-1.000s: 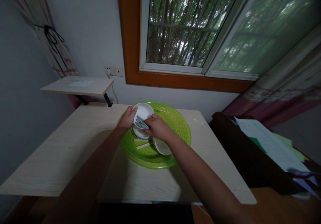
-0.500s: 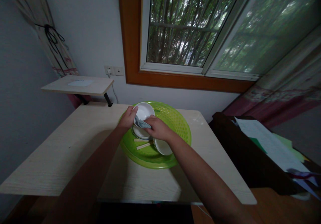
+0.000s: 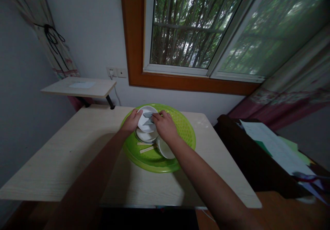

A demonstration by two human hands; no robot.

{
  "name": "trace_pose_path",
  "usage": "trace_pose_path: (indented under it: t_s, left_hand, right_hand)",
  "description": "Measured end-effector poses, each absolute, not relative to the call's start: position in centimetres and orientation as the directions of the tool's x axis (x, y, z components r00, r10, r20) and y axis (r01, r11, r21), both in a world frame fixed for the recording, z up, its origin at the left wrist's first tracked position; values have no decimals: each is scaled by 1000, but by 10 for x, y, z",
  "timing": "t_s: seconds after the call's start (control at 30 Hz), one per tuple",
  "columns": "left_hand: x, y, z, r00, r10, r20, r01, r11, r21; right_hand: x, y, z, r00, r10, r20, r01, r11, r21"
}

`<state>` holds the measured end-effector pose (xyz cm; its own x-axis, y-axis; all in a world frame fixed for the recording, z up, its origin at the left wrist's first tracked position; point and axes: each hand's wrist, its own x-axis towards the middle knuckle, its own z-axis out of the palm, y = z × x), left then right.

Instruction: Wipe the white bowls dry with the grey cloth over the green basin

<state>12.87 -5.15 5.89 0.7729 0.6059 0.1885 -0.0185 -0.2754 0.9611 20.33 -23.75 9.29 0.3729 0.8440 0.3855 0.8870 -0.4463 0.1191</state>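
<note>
My left hand (image 3: 132, 121) grips the left rim of a small white dish (image 3: 144, 126), held tilted over the green tray. In my right hand (image 3: 163, 123) is a grey-blue cloth (image 3: 147, 115), its fingers closed on it and pressing it against the inside of the dish. Below the held dish, a white plate (image 3: 145, 136) lies on the green tray (image 3: 149, 166), partly covered. A white bowl (image 3: 166, 150) sits under my right wrist, which hides part of it. Light wooden chopsticks (image 3: 147, 149) rest between the plate and bowl, some of their length out of sight.
The tray stands on a pale wooden table (image 3: 100, 154). A raised shelf (image 3: 96, 92) with a paper on it is at the back left. To the right, a dark brown piece of furniture (image 3: 247, 161) carries papers (image 3: 270, 144). A window (image 3: 190, 37) is behind.
My right hand has moved the cloth up from the lower rim into the dish's inner face. The dish has tilted more toward me; my left hand keeps hold of its rim.
</note>
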Motion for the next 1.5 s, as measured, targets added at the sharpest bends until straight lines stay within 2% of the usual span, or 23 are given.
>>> trace_pose_path:
  t_s: [0.17,0.37,0.53,0.63,0.7,0.9,1.03,1.17,1.3,1.4,1.5]
  left_hand:
    - [129,-50,58,792,578,200,20,-351,936]
    - [127,-49,59,779,592,204,58,-393,918]
    - [127,-47,59,770,593,236,41,-415,909]
    - [127,-47,59,761,603,239,39,-410,911]
    - [126,-47,59,754,613,235,43,-404,914]
    - [126,-46,59,721,669,179,41,-300,953]
    - [128,-45,57,718,677,162,29,-261,965]
    - [128,-45,56,720,675,162,22,-256,966]
    - [127,-47,57,723,670,167,7,-250,968]
    - [126,-47,58,731,664,158,13,-245,969]
    - [126,-47,58,740,653,162,16,-258,966]
  right_hand:
    - [201,-234,87,369,861,350,907,-416,69]
    - [203,-230,78,242,942,234,970,-233,-69]
    - [204,-230,77,152,944,294,952,-59,-300]
    - [205,-230,78,83,933,351,937,47,-346]
    - [205,-231,80,86,940,330,953,19,-302]
    - [202,-237,93,241,934,266,971,-230,-72]
    - [204,-240,98,369,866,337,926,-375,-49]
    - [214,-243,96,502,750,431,861,-478,-173]
    - [234,-248,87,693,523,497,716,-584,-383]
    - [244,-248,81,803,428,415,596,-596,-539]
    - [243,-242,77,846,443,296,516,-542,-663]
